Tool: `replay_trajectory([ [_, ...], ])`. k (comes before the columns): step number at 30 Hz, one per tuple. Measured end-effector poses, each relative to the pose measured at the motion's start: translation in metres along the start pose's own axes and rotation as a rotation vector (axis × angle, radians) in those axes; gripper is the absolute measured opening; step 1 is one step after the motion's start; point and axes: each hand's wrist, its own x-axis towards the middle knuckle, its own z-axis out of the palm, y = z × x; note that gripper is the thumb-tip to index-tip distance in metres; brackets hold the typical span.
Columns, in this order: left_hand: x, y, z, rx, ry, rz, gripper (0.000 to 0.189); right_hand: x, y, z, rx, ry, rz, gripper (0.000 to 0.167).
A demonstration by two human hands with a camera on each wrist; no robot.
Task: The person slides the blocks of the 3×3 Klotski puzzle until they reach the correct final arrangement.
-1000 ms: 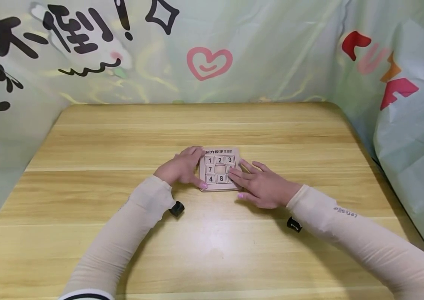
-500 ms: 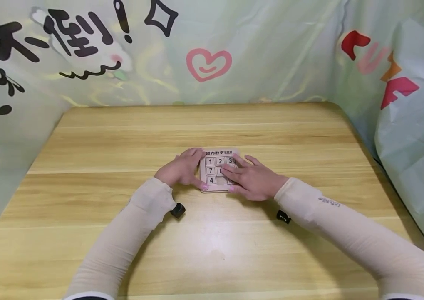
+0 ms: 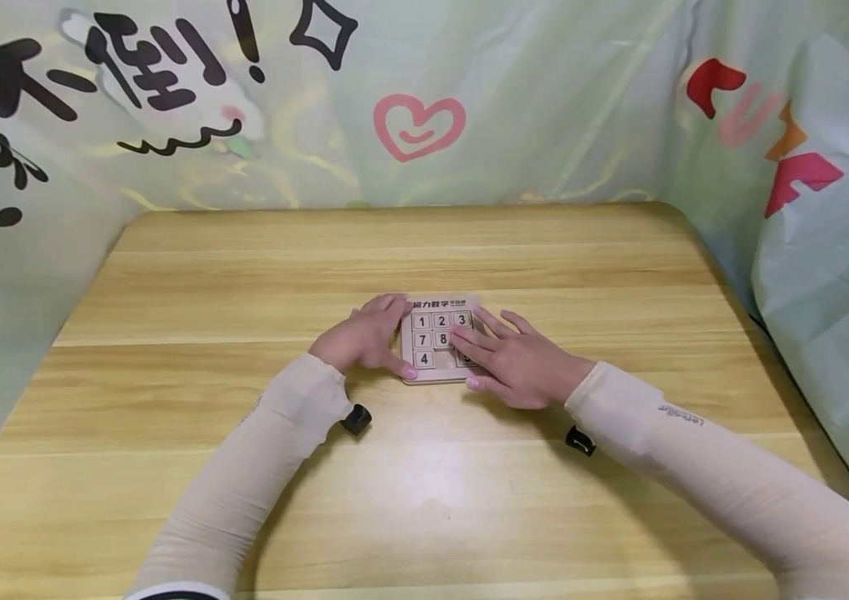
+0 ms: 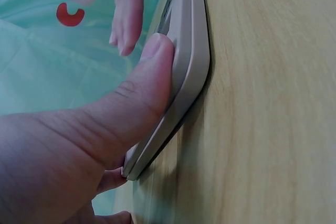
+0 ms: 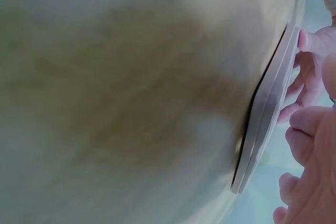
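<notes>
A flat beige number slide puzzle (image 3: pixel 427 377) lies on the table, with a printed title along its far edge. Tiles 1, 2 and 3 form its top row; 7 and an 8 tile (image 3: pixel 442 339) are below, then 4 at bottom left. The bottom middle slot is bare. My left hand (image 3: pixel 364 333) grips the puzzle's left side, thumb on the near corner, as the left wrist view confirms. Over the right-hand tiles lies my right hand (image 3: pixel 521 365), fingers outstretched, fingertips beside the 8. These fingers hide the middle right slot and part of the bottom right tile.
The wooden table (image 3: pixel 282 508) stretches out on all sides of the puzzle. Behind it and to the right hangs a printed pale green cloth (image 3: pixel 544 108). Each sleeved wrist carries a small black camera (image 3: pixel 356 419).
The 8 tile has slid from the bottom middle up to the centre slot, baring the bottom middle. My right hand went left over the tiles, then back slightly right. The left hand stays put.
</notes>
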Motion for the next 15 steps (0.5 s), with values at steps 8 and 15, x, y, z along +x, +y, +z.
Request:
replay_trajectory([
  [8,-0.001,0.001,-0.001,-0.009,-0.001,0.006,0.115,-0.013,-0.008,0.003,0.015,-0.029,0.025,0.062],
  [15,0.000,0.000,0.000,0.004,0.001,0.010,0.114,0.002,-0.018,0.008,0.035,-0.038,-0.016,0.066],
])
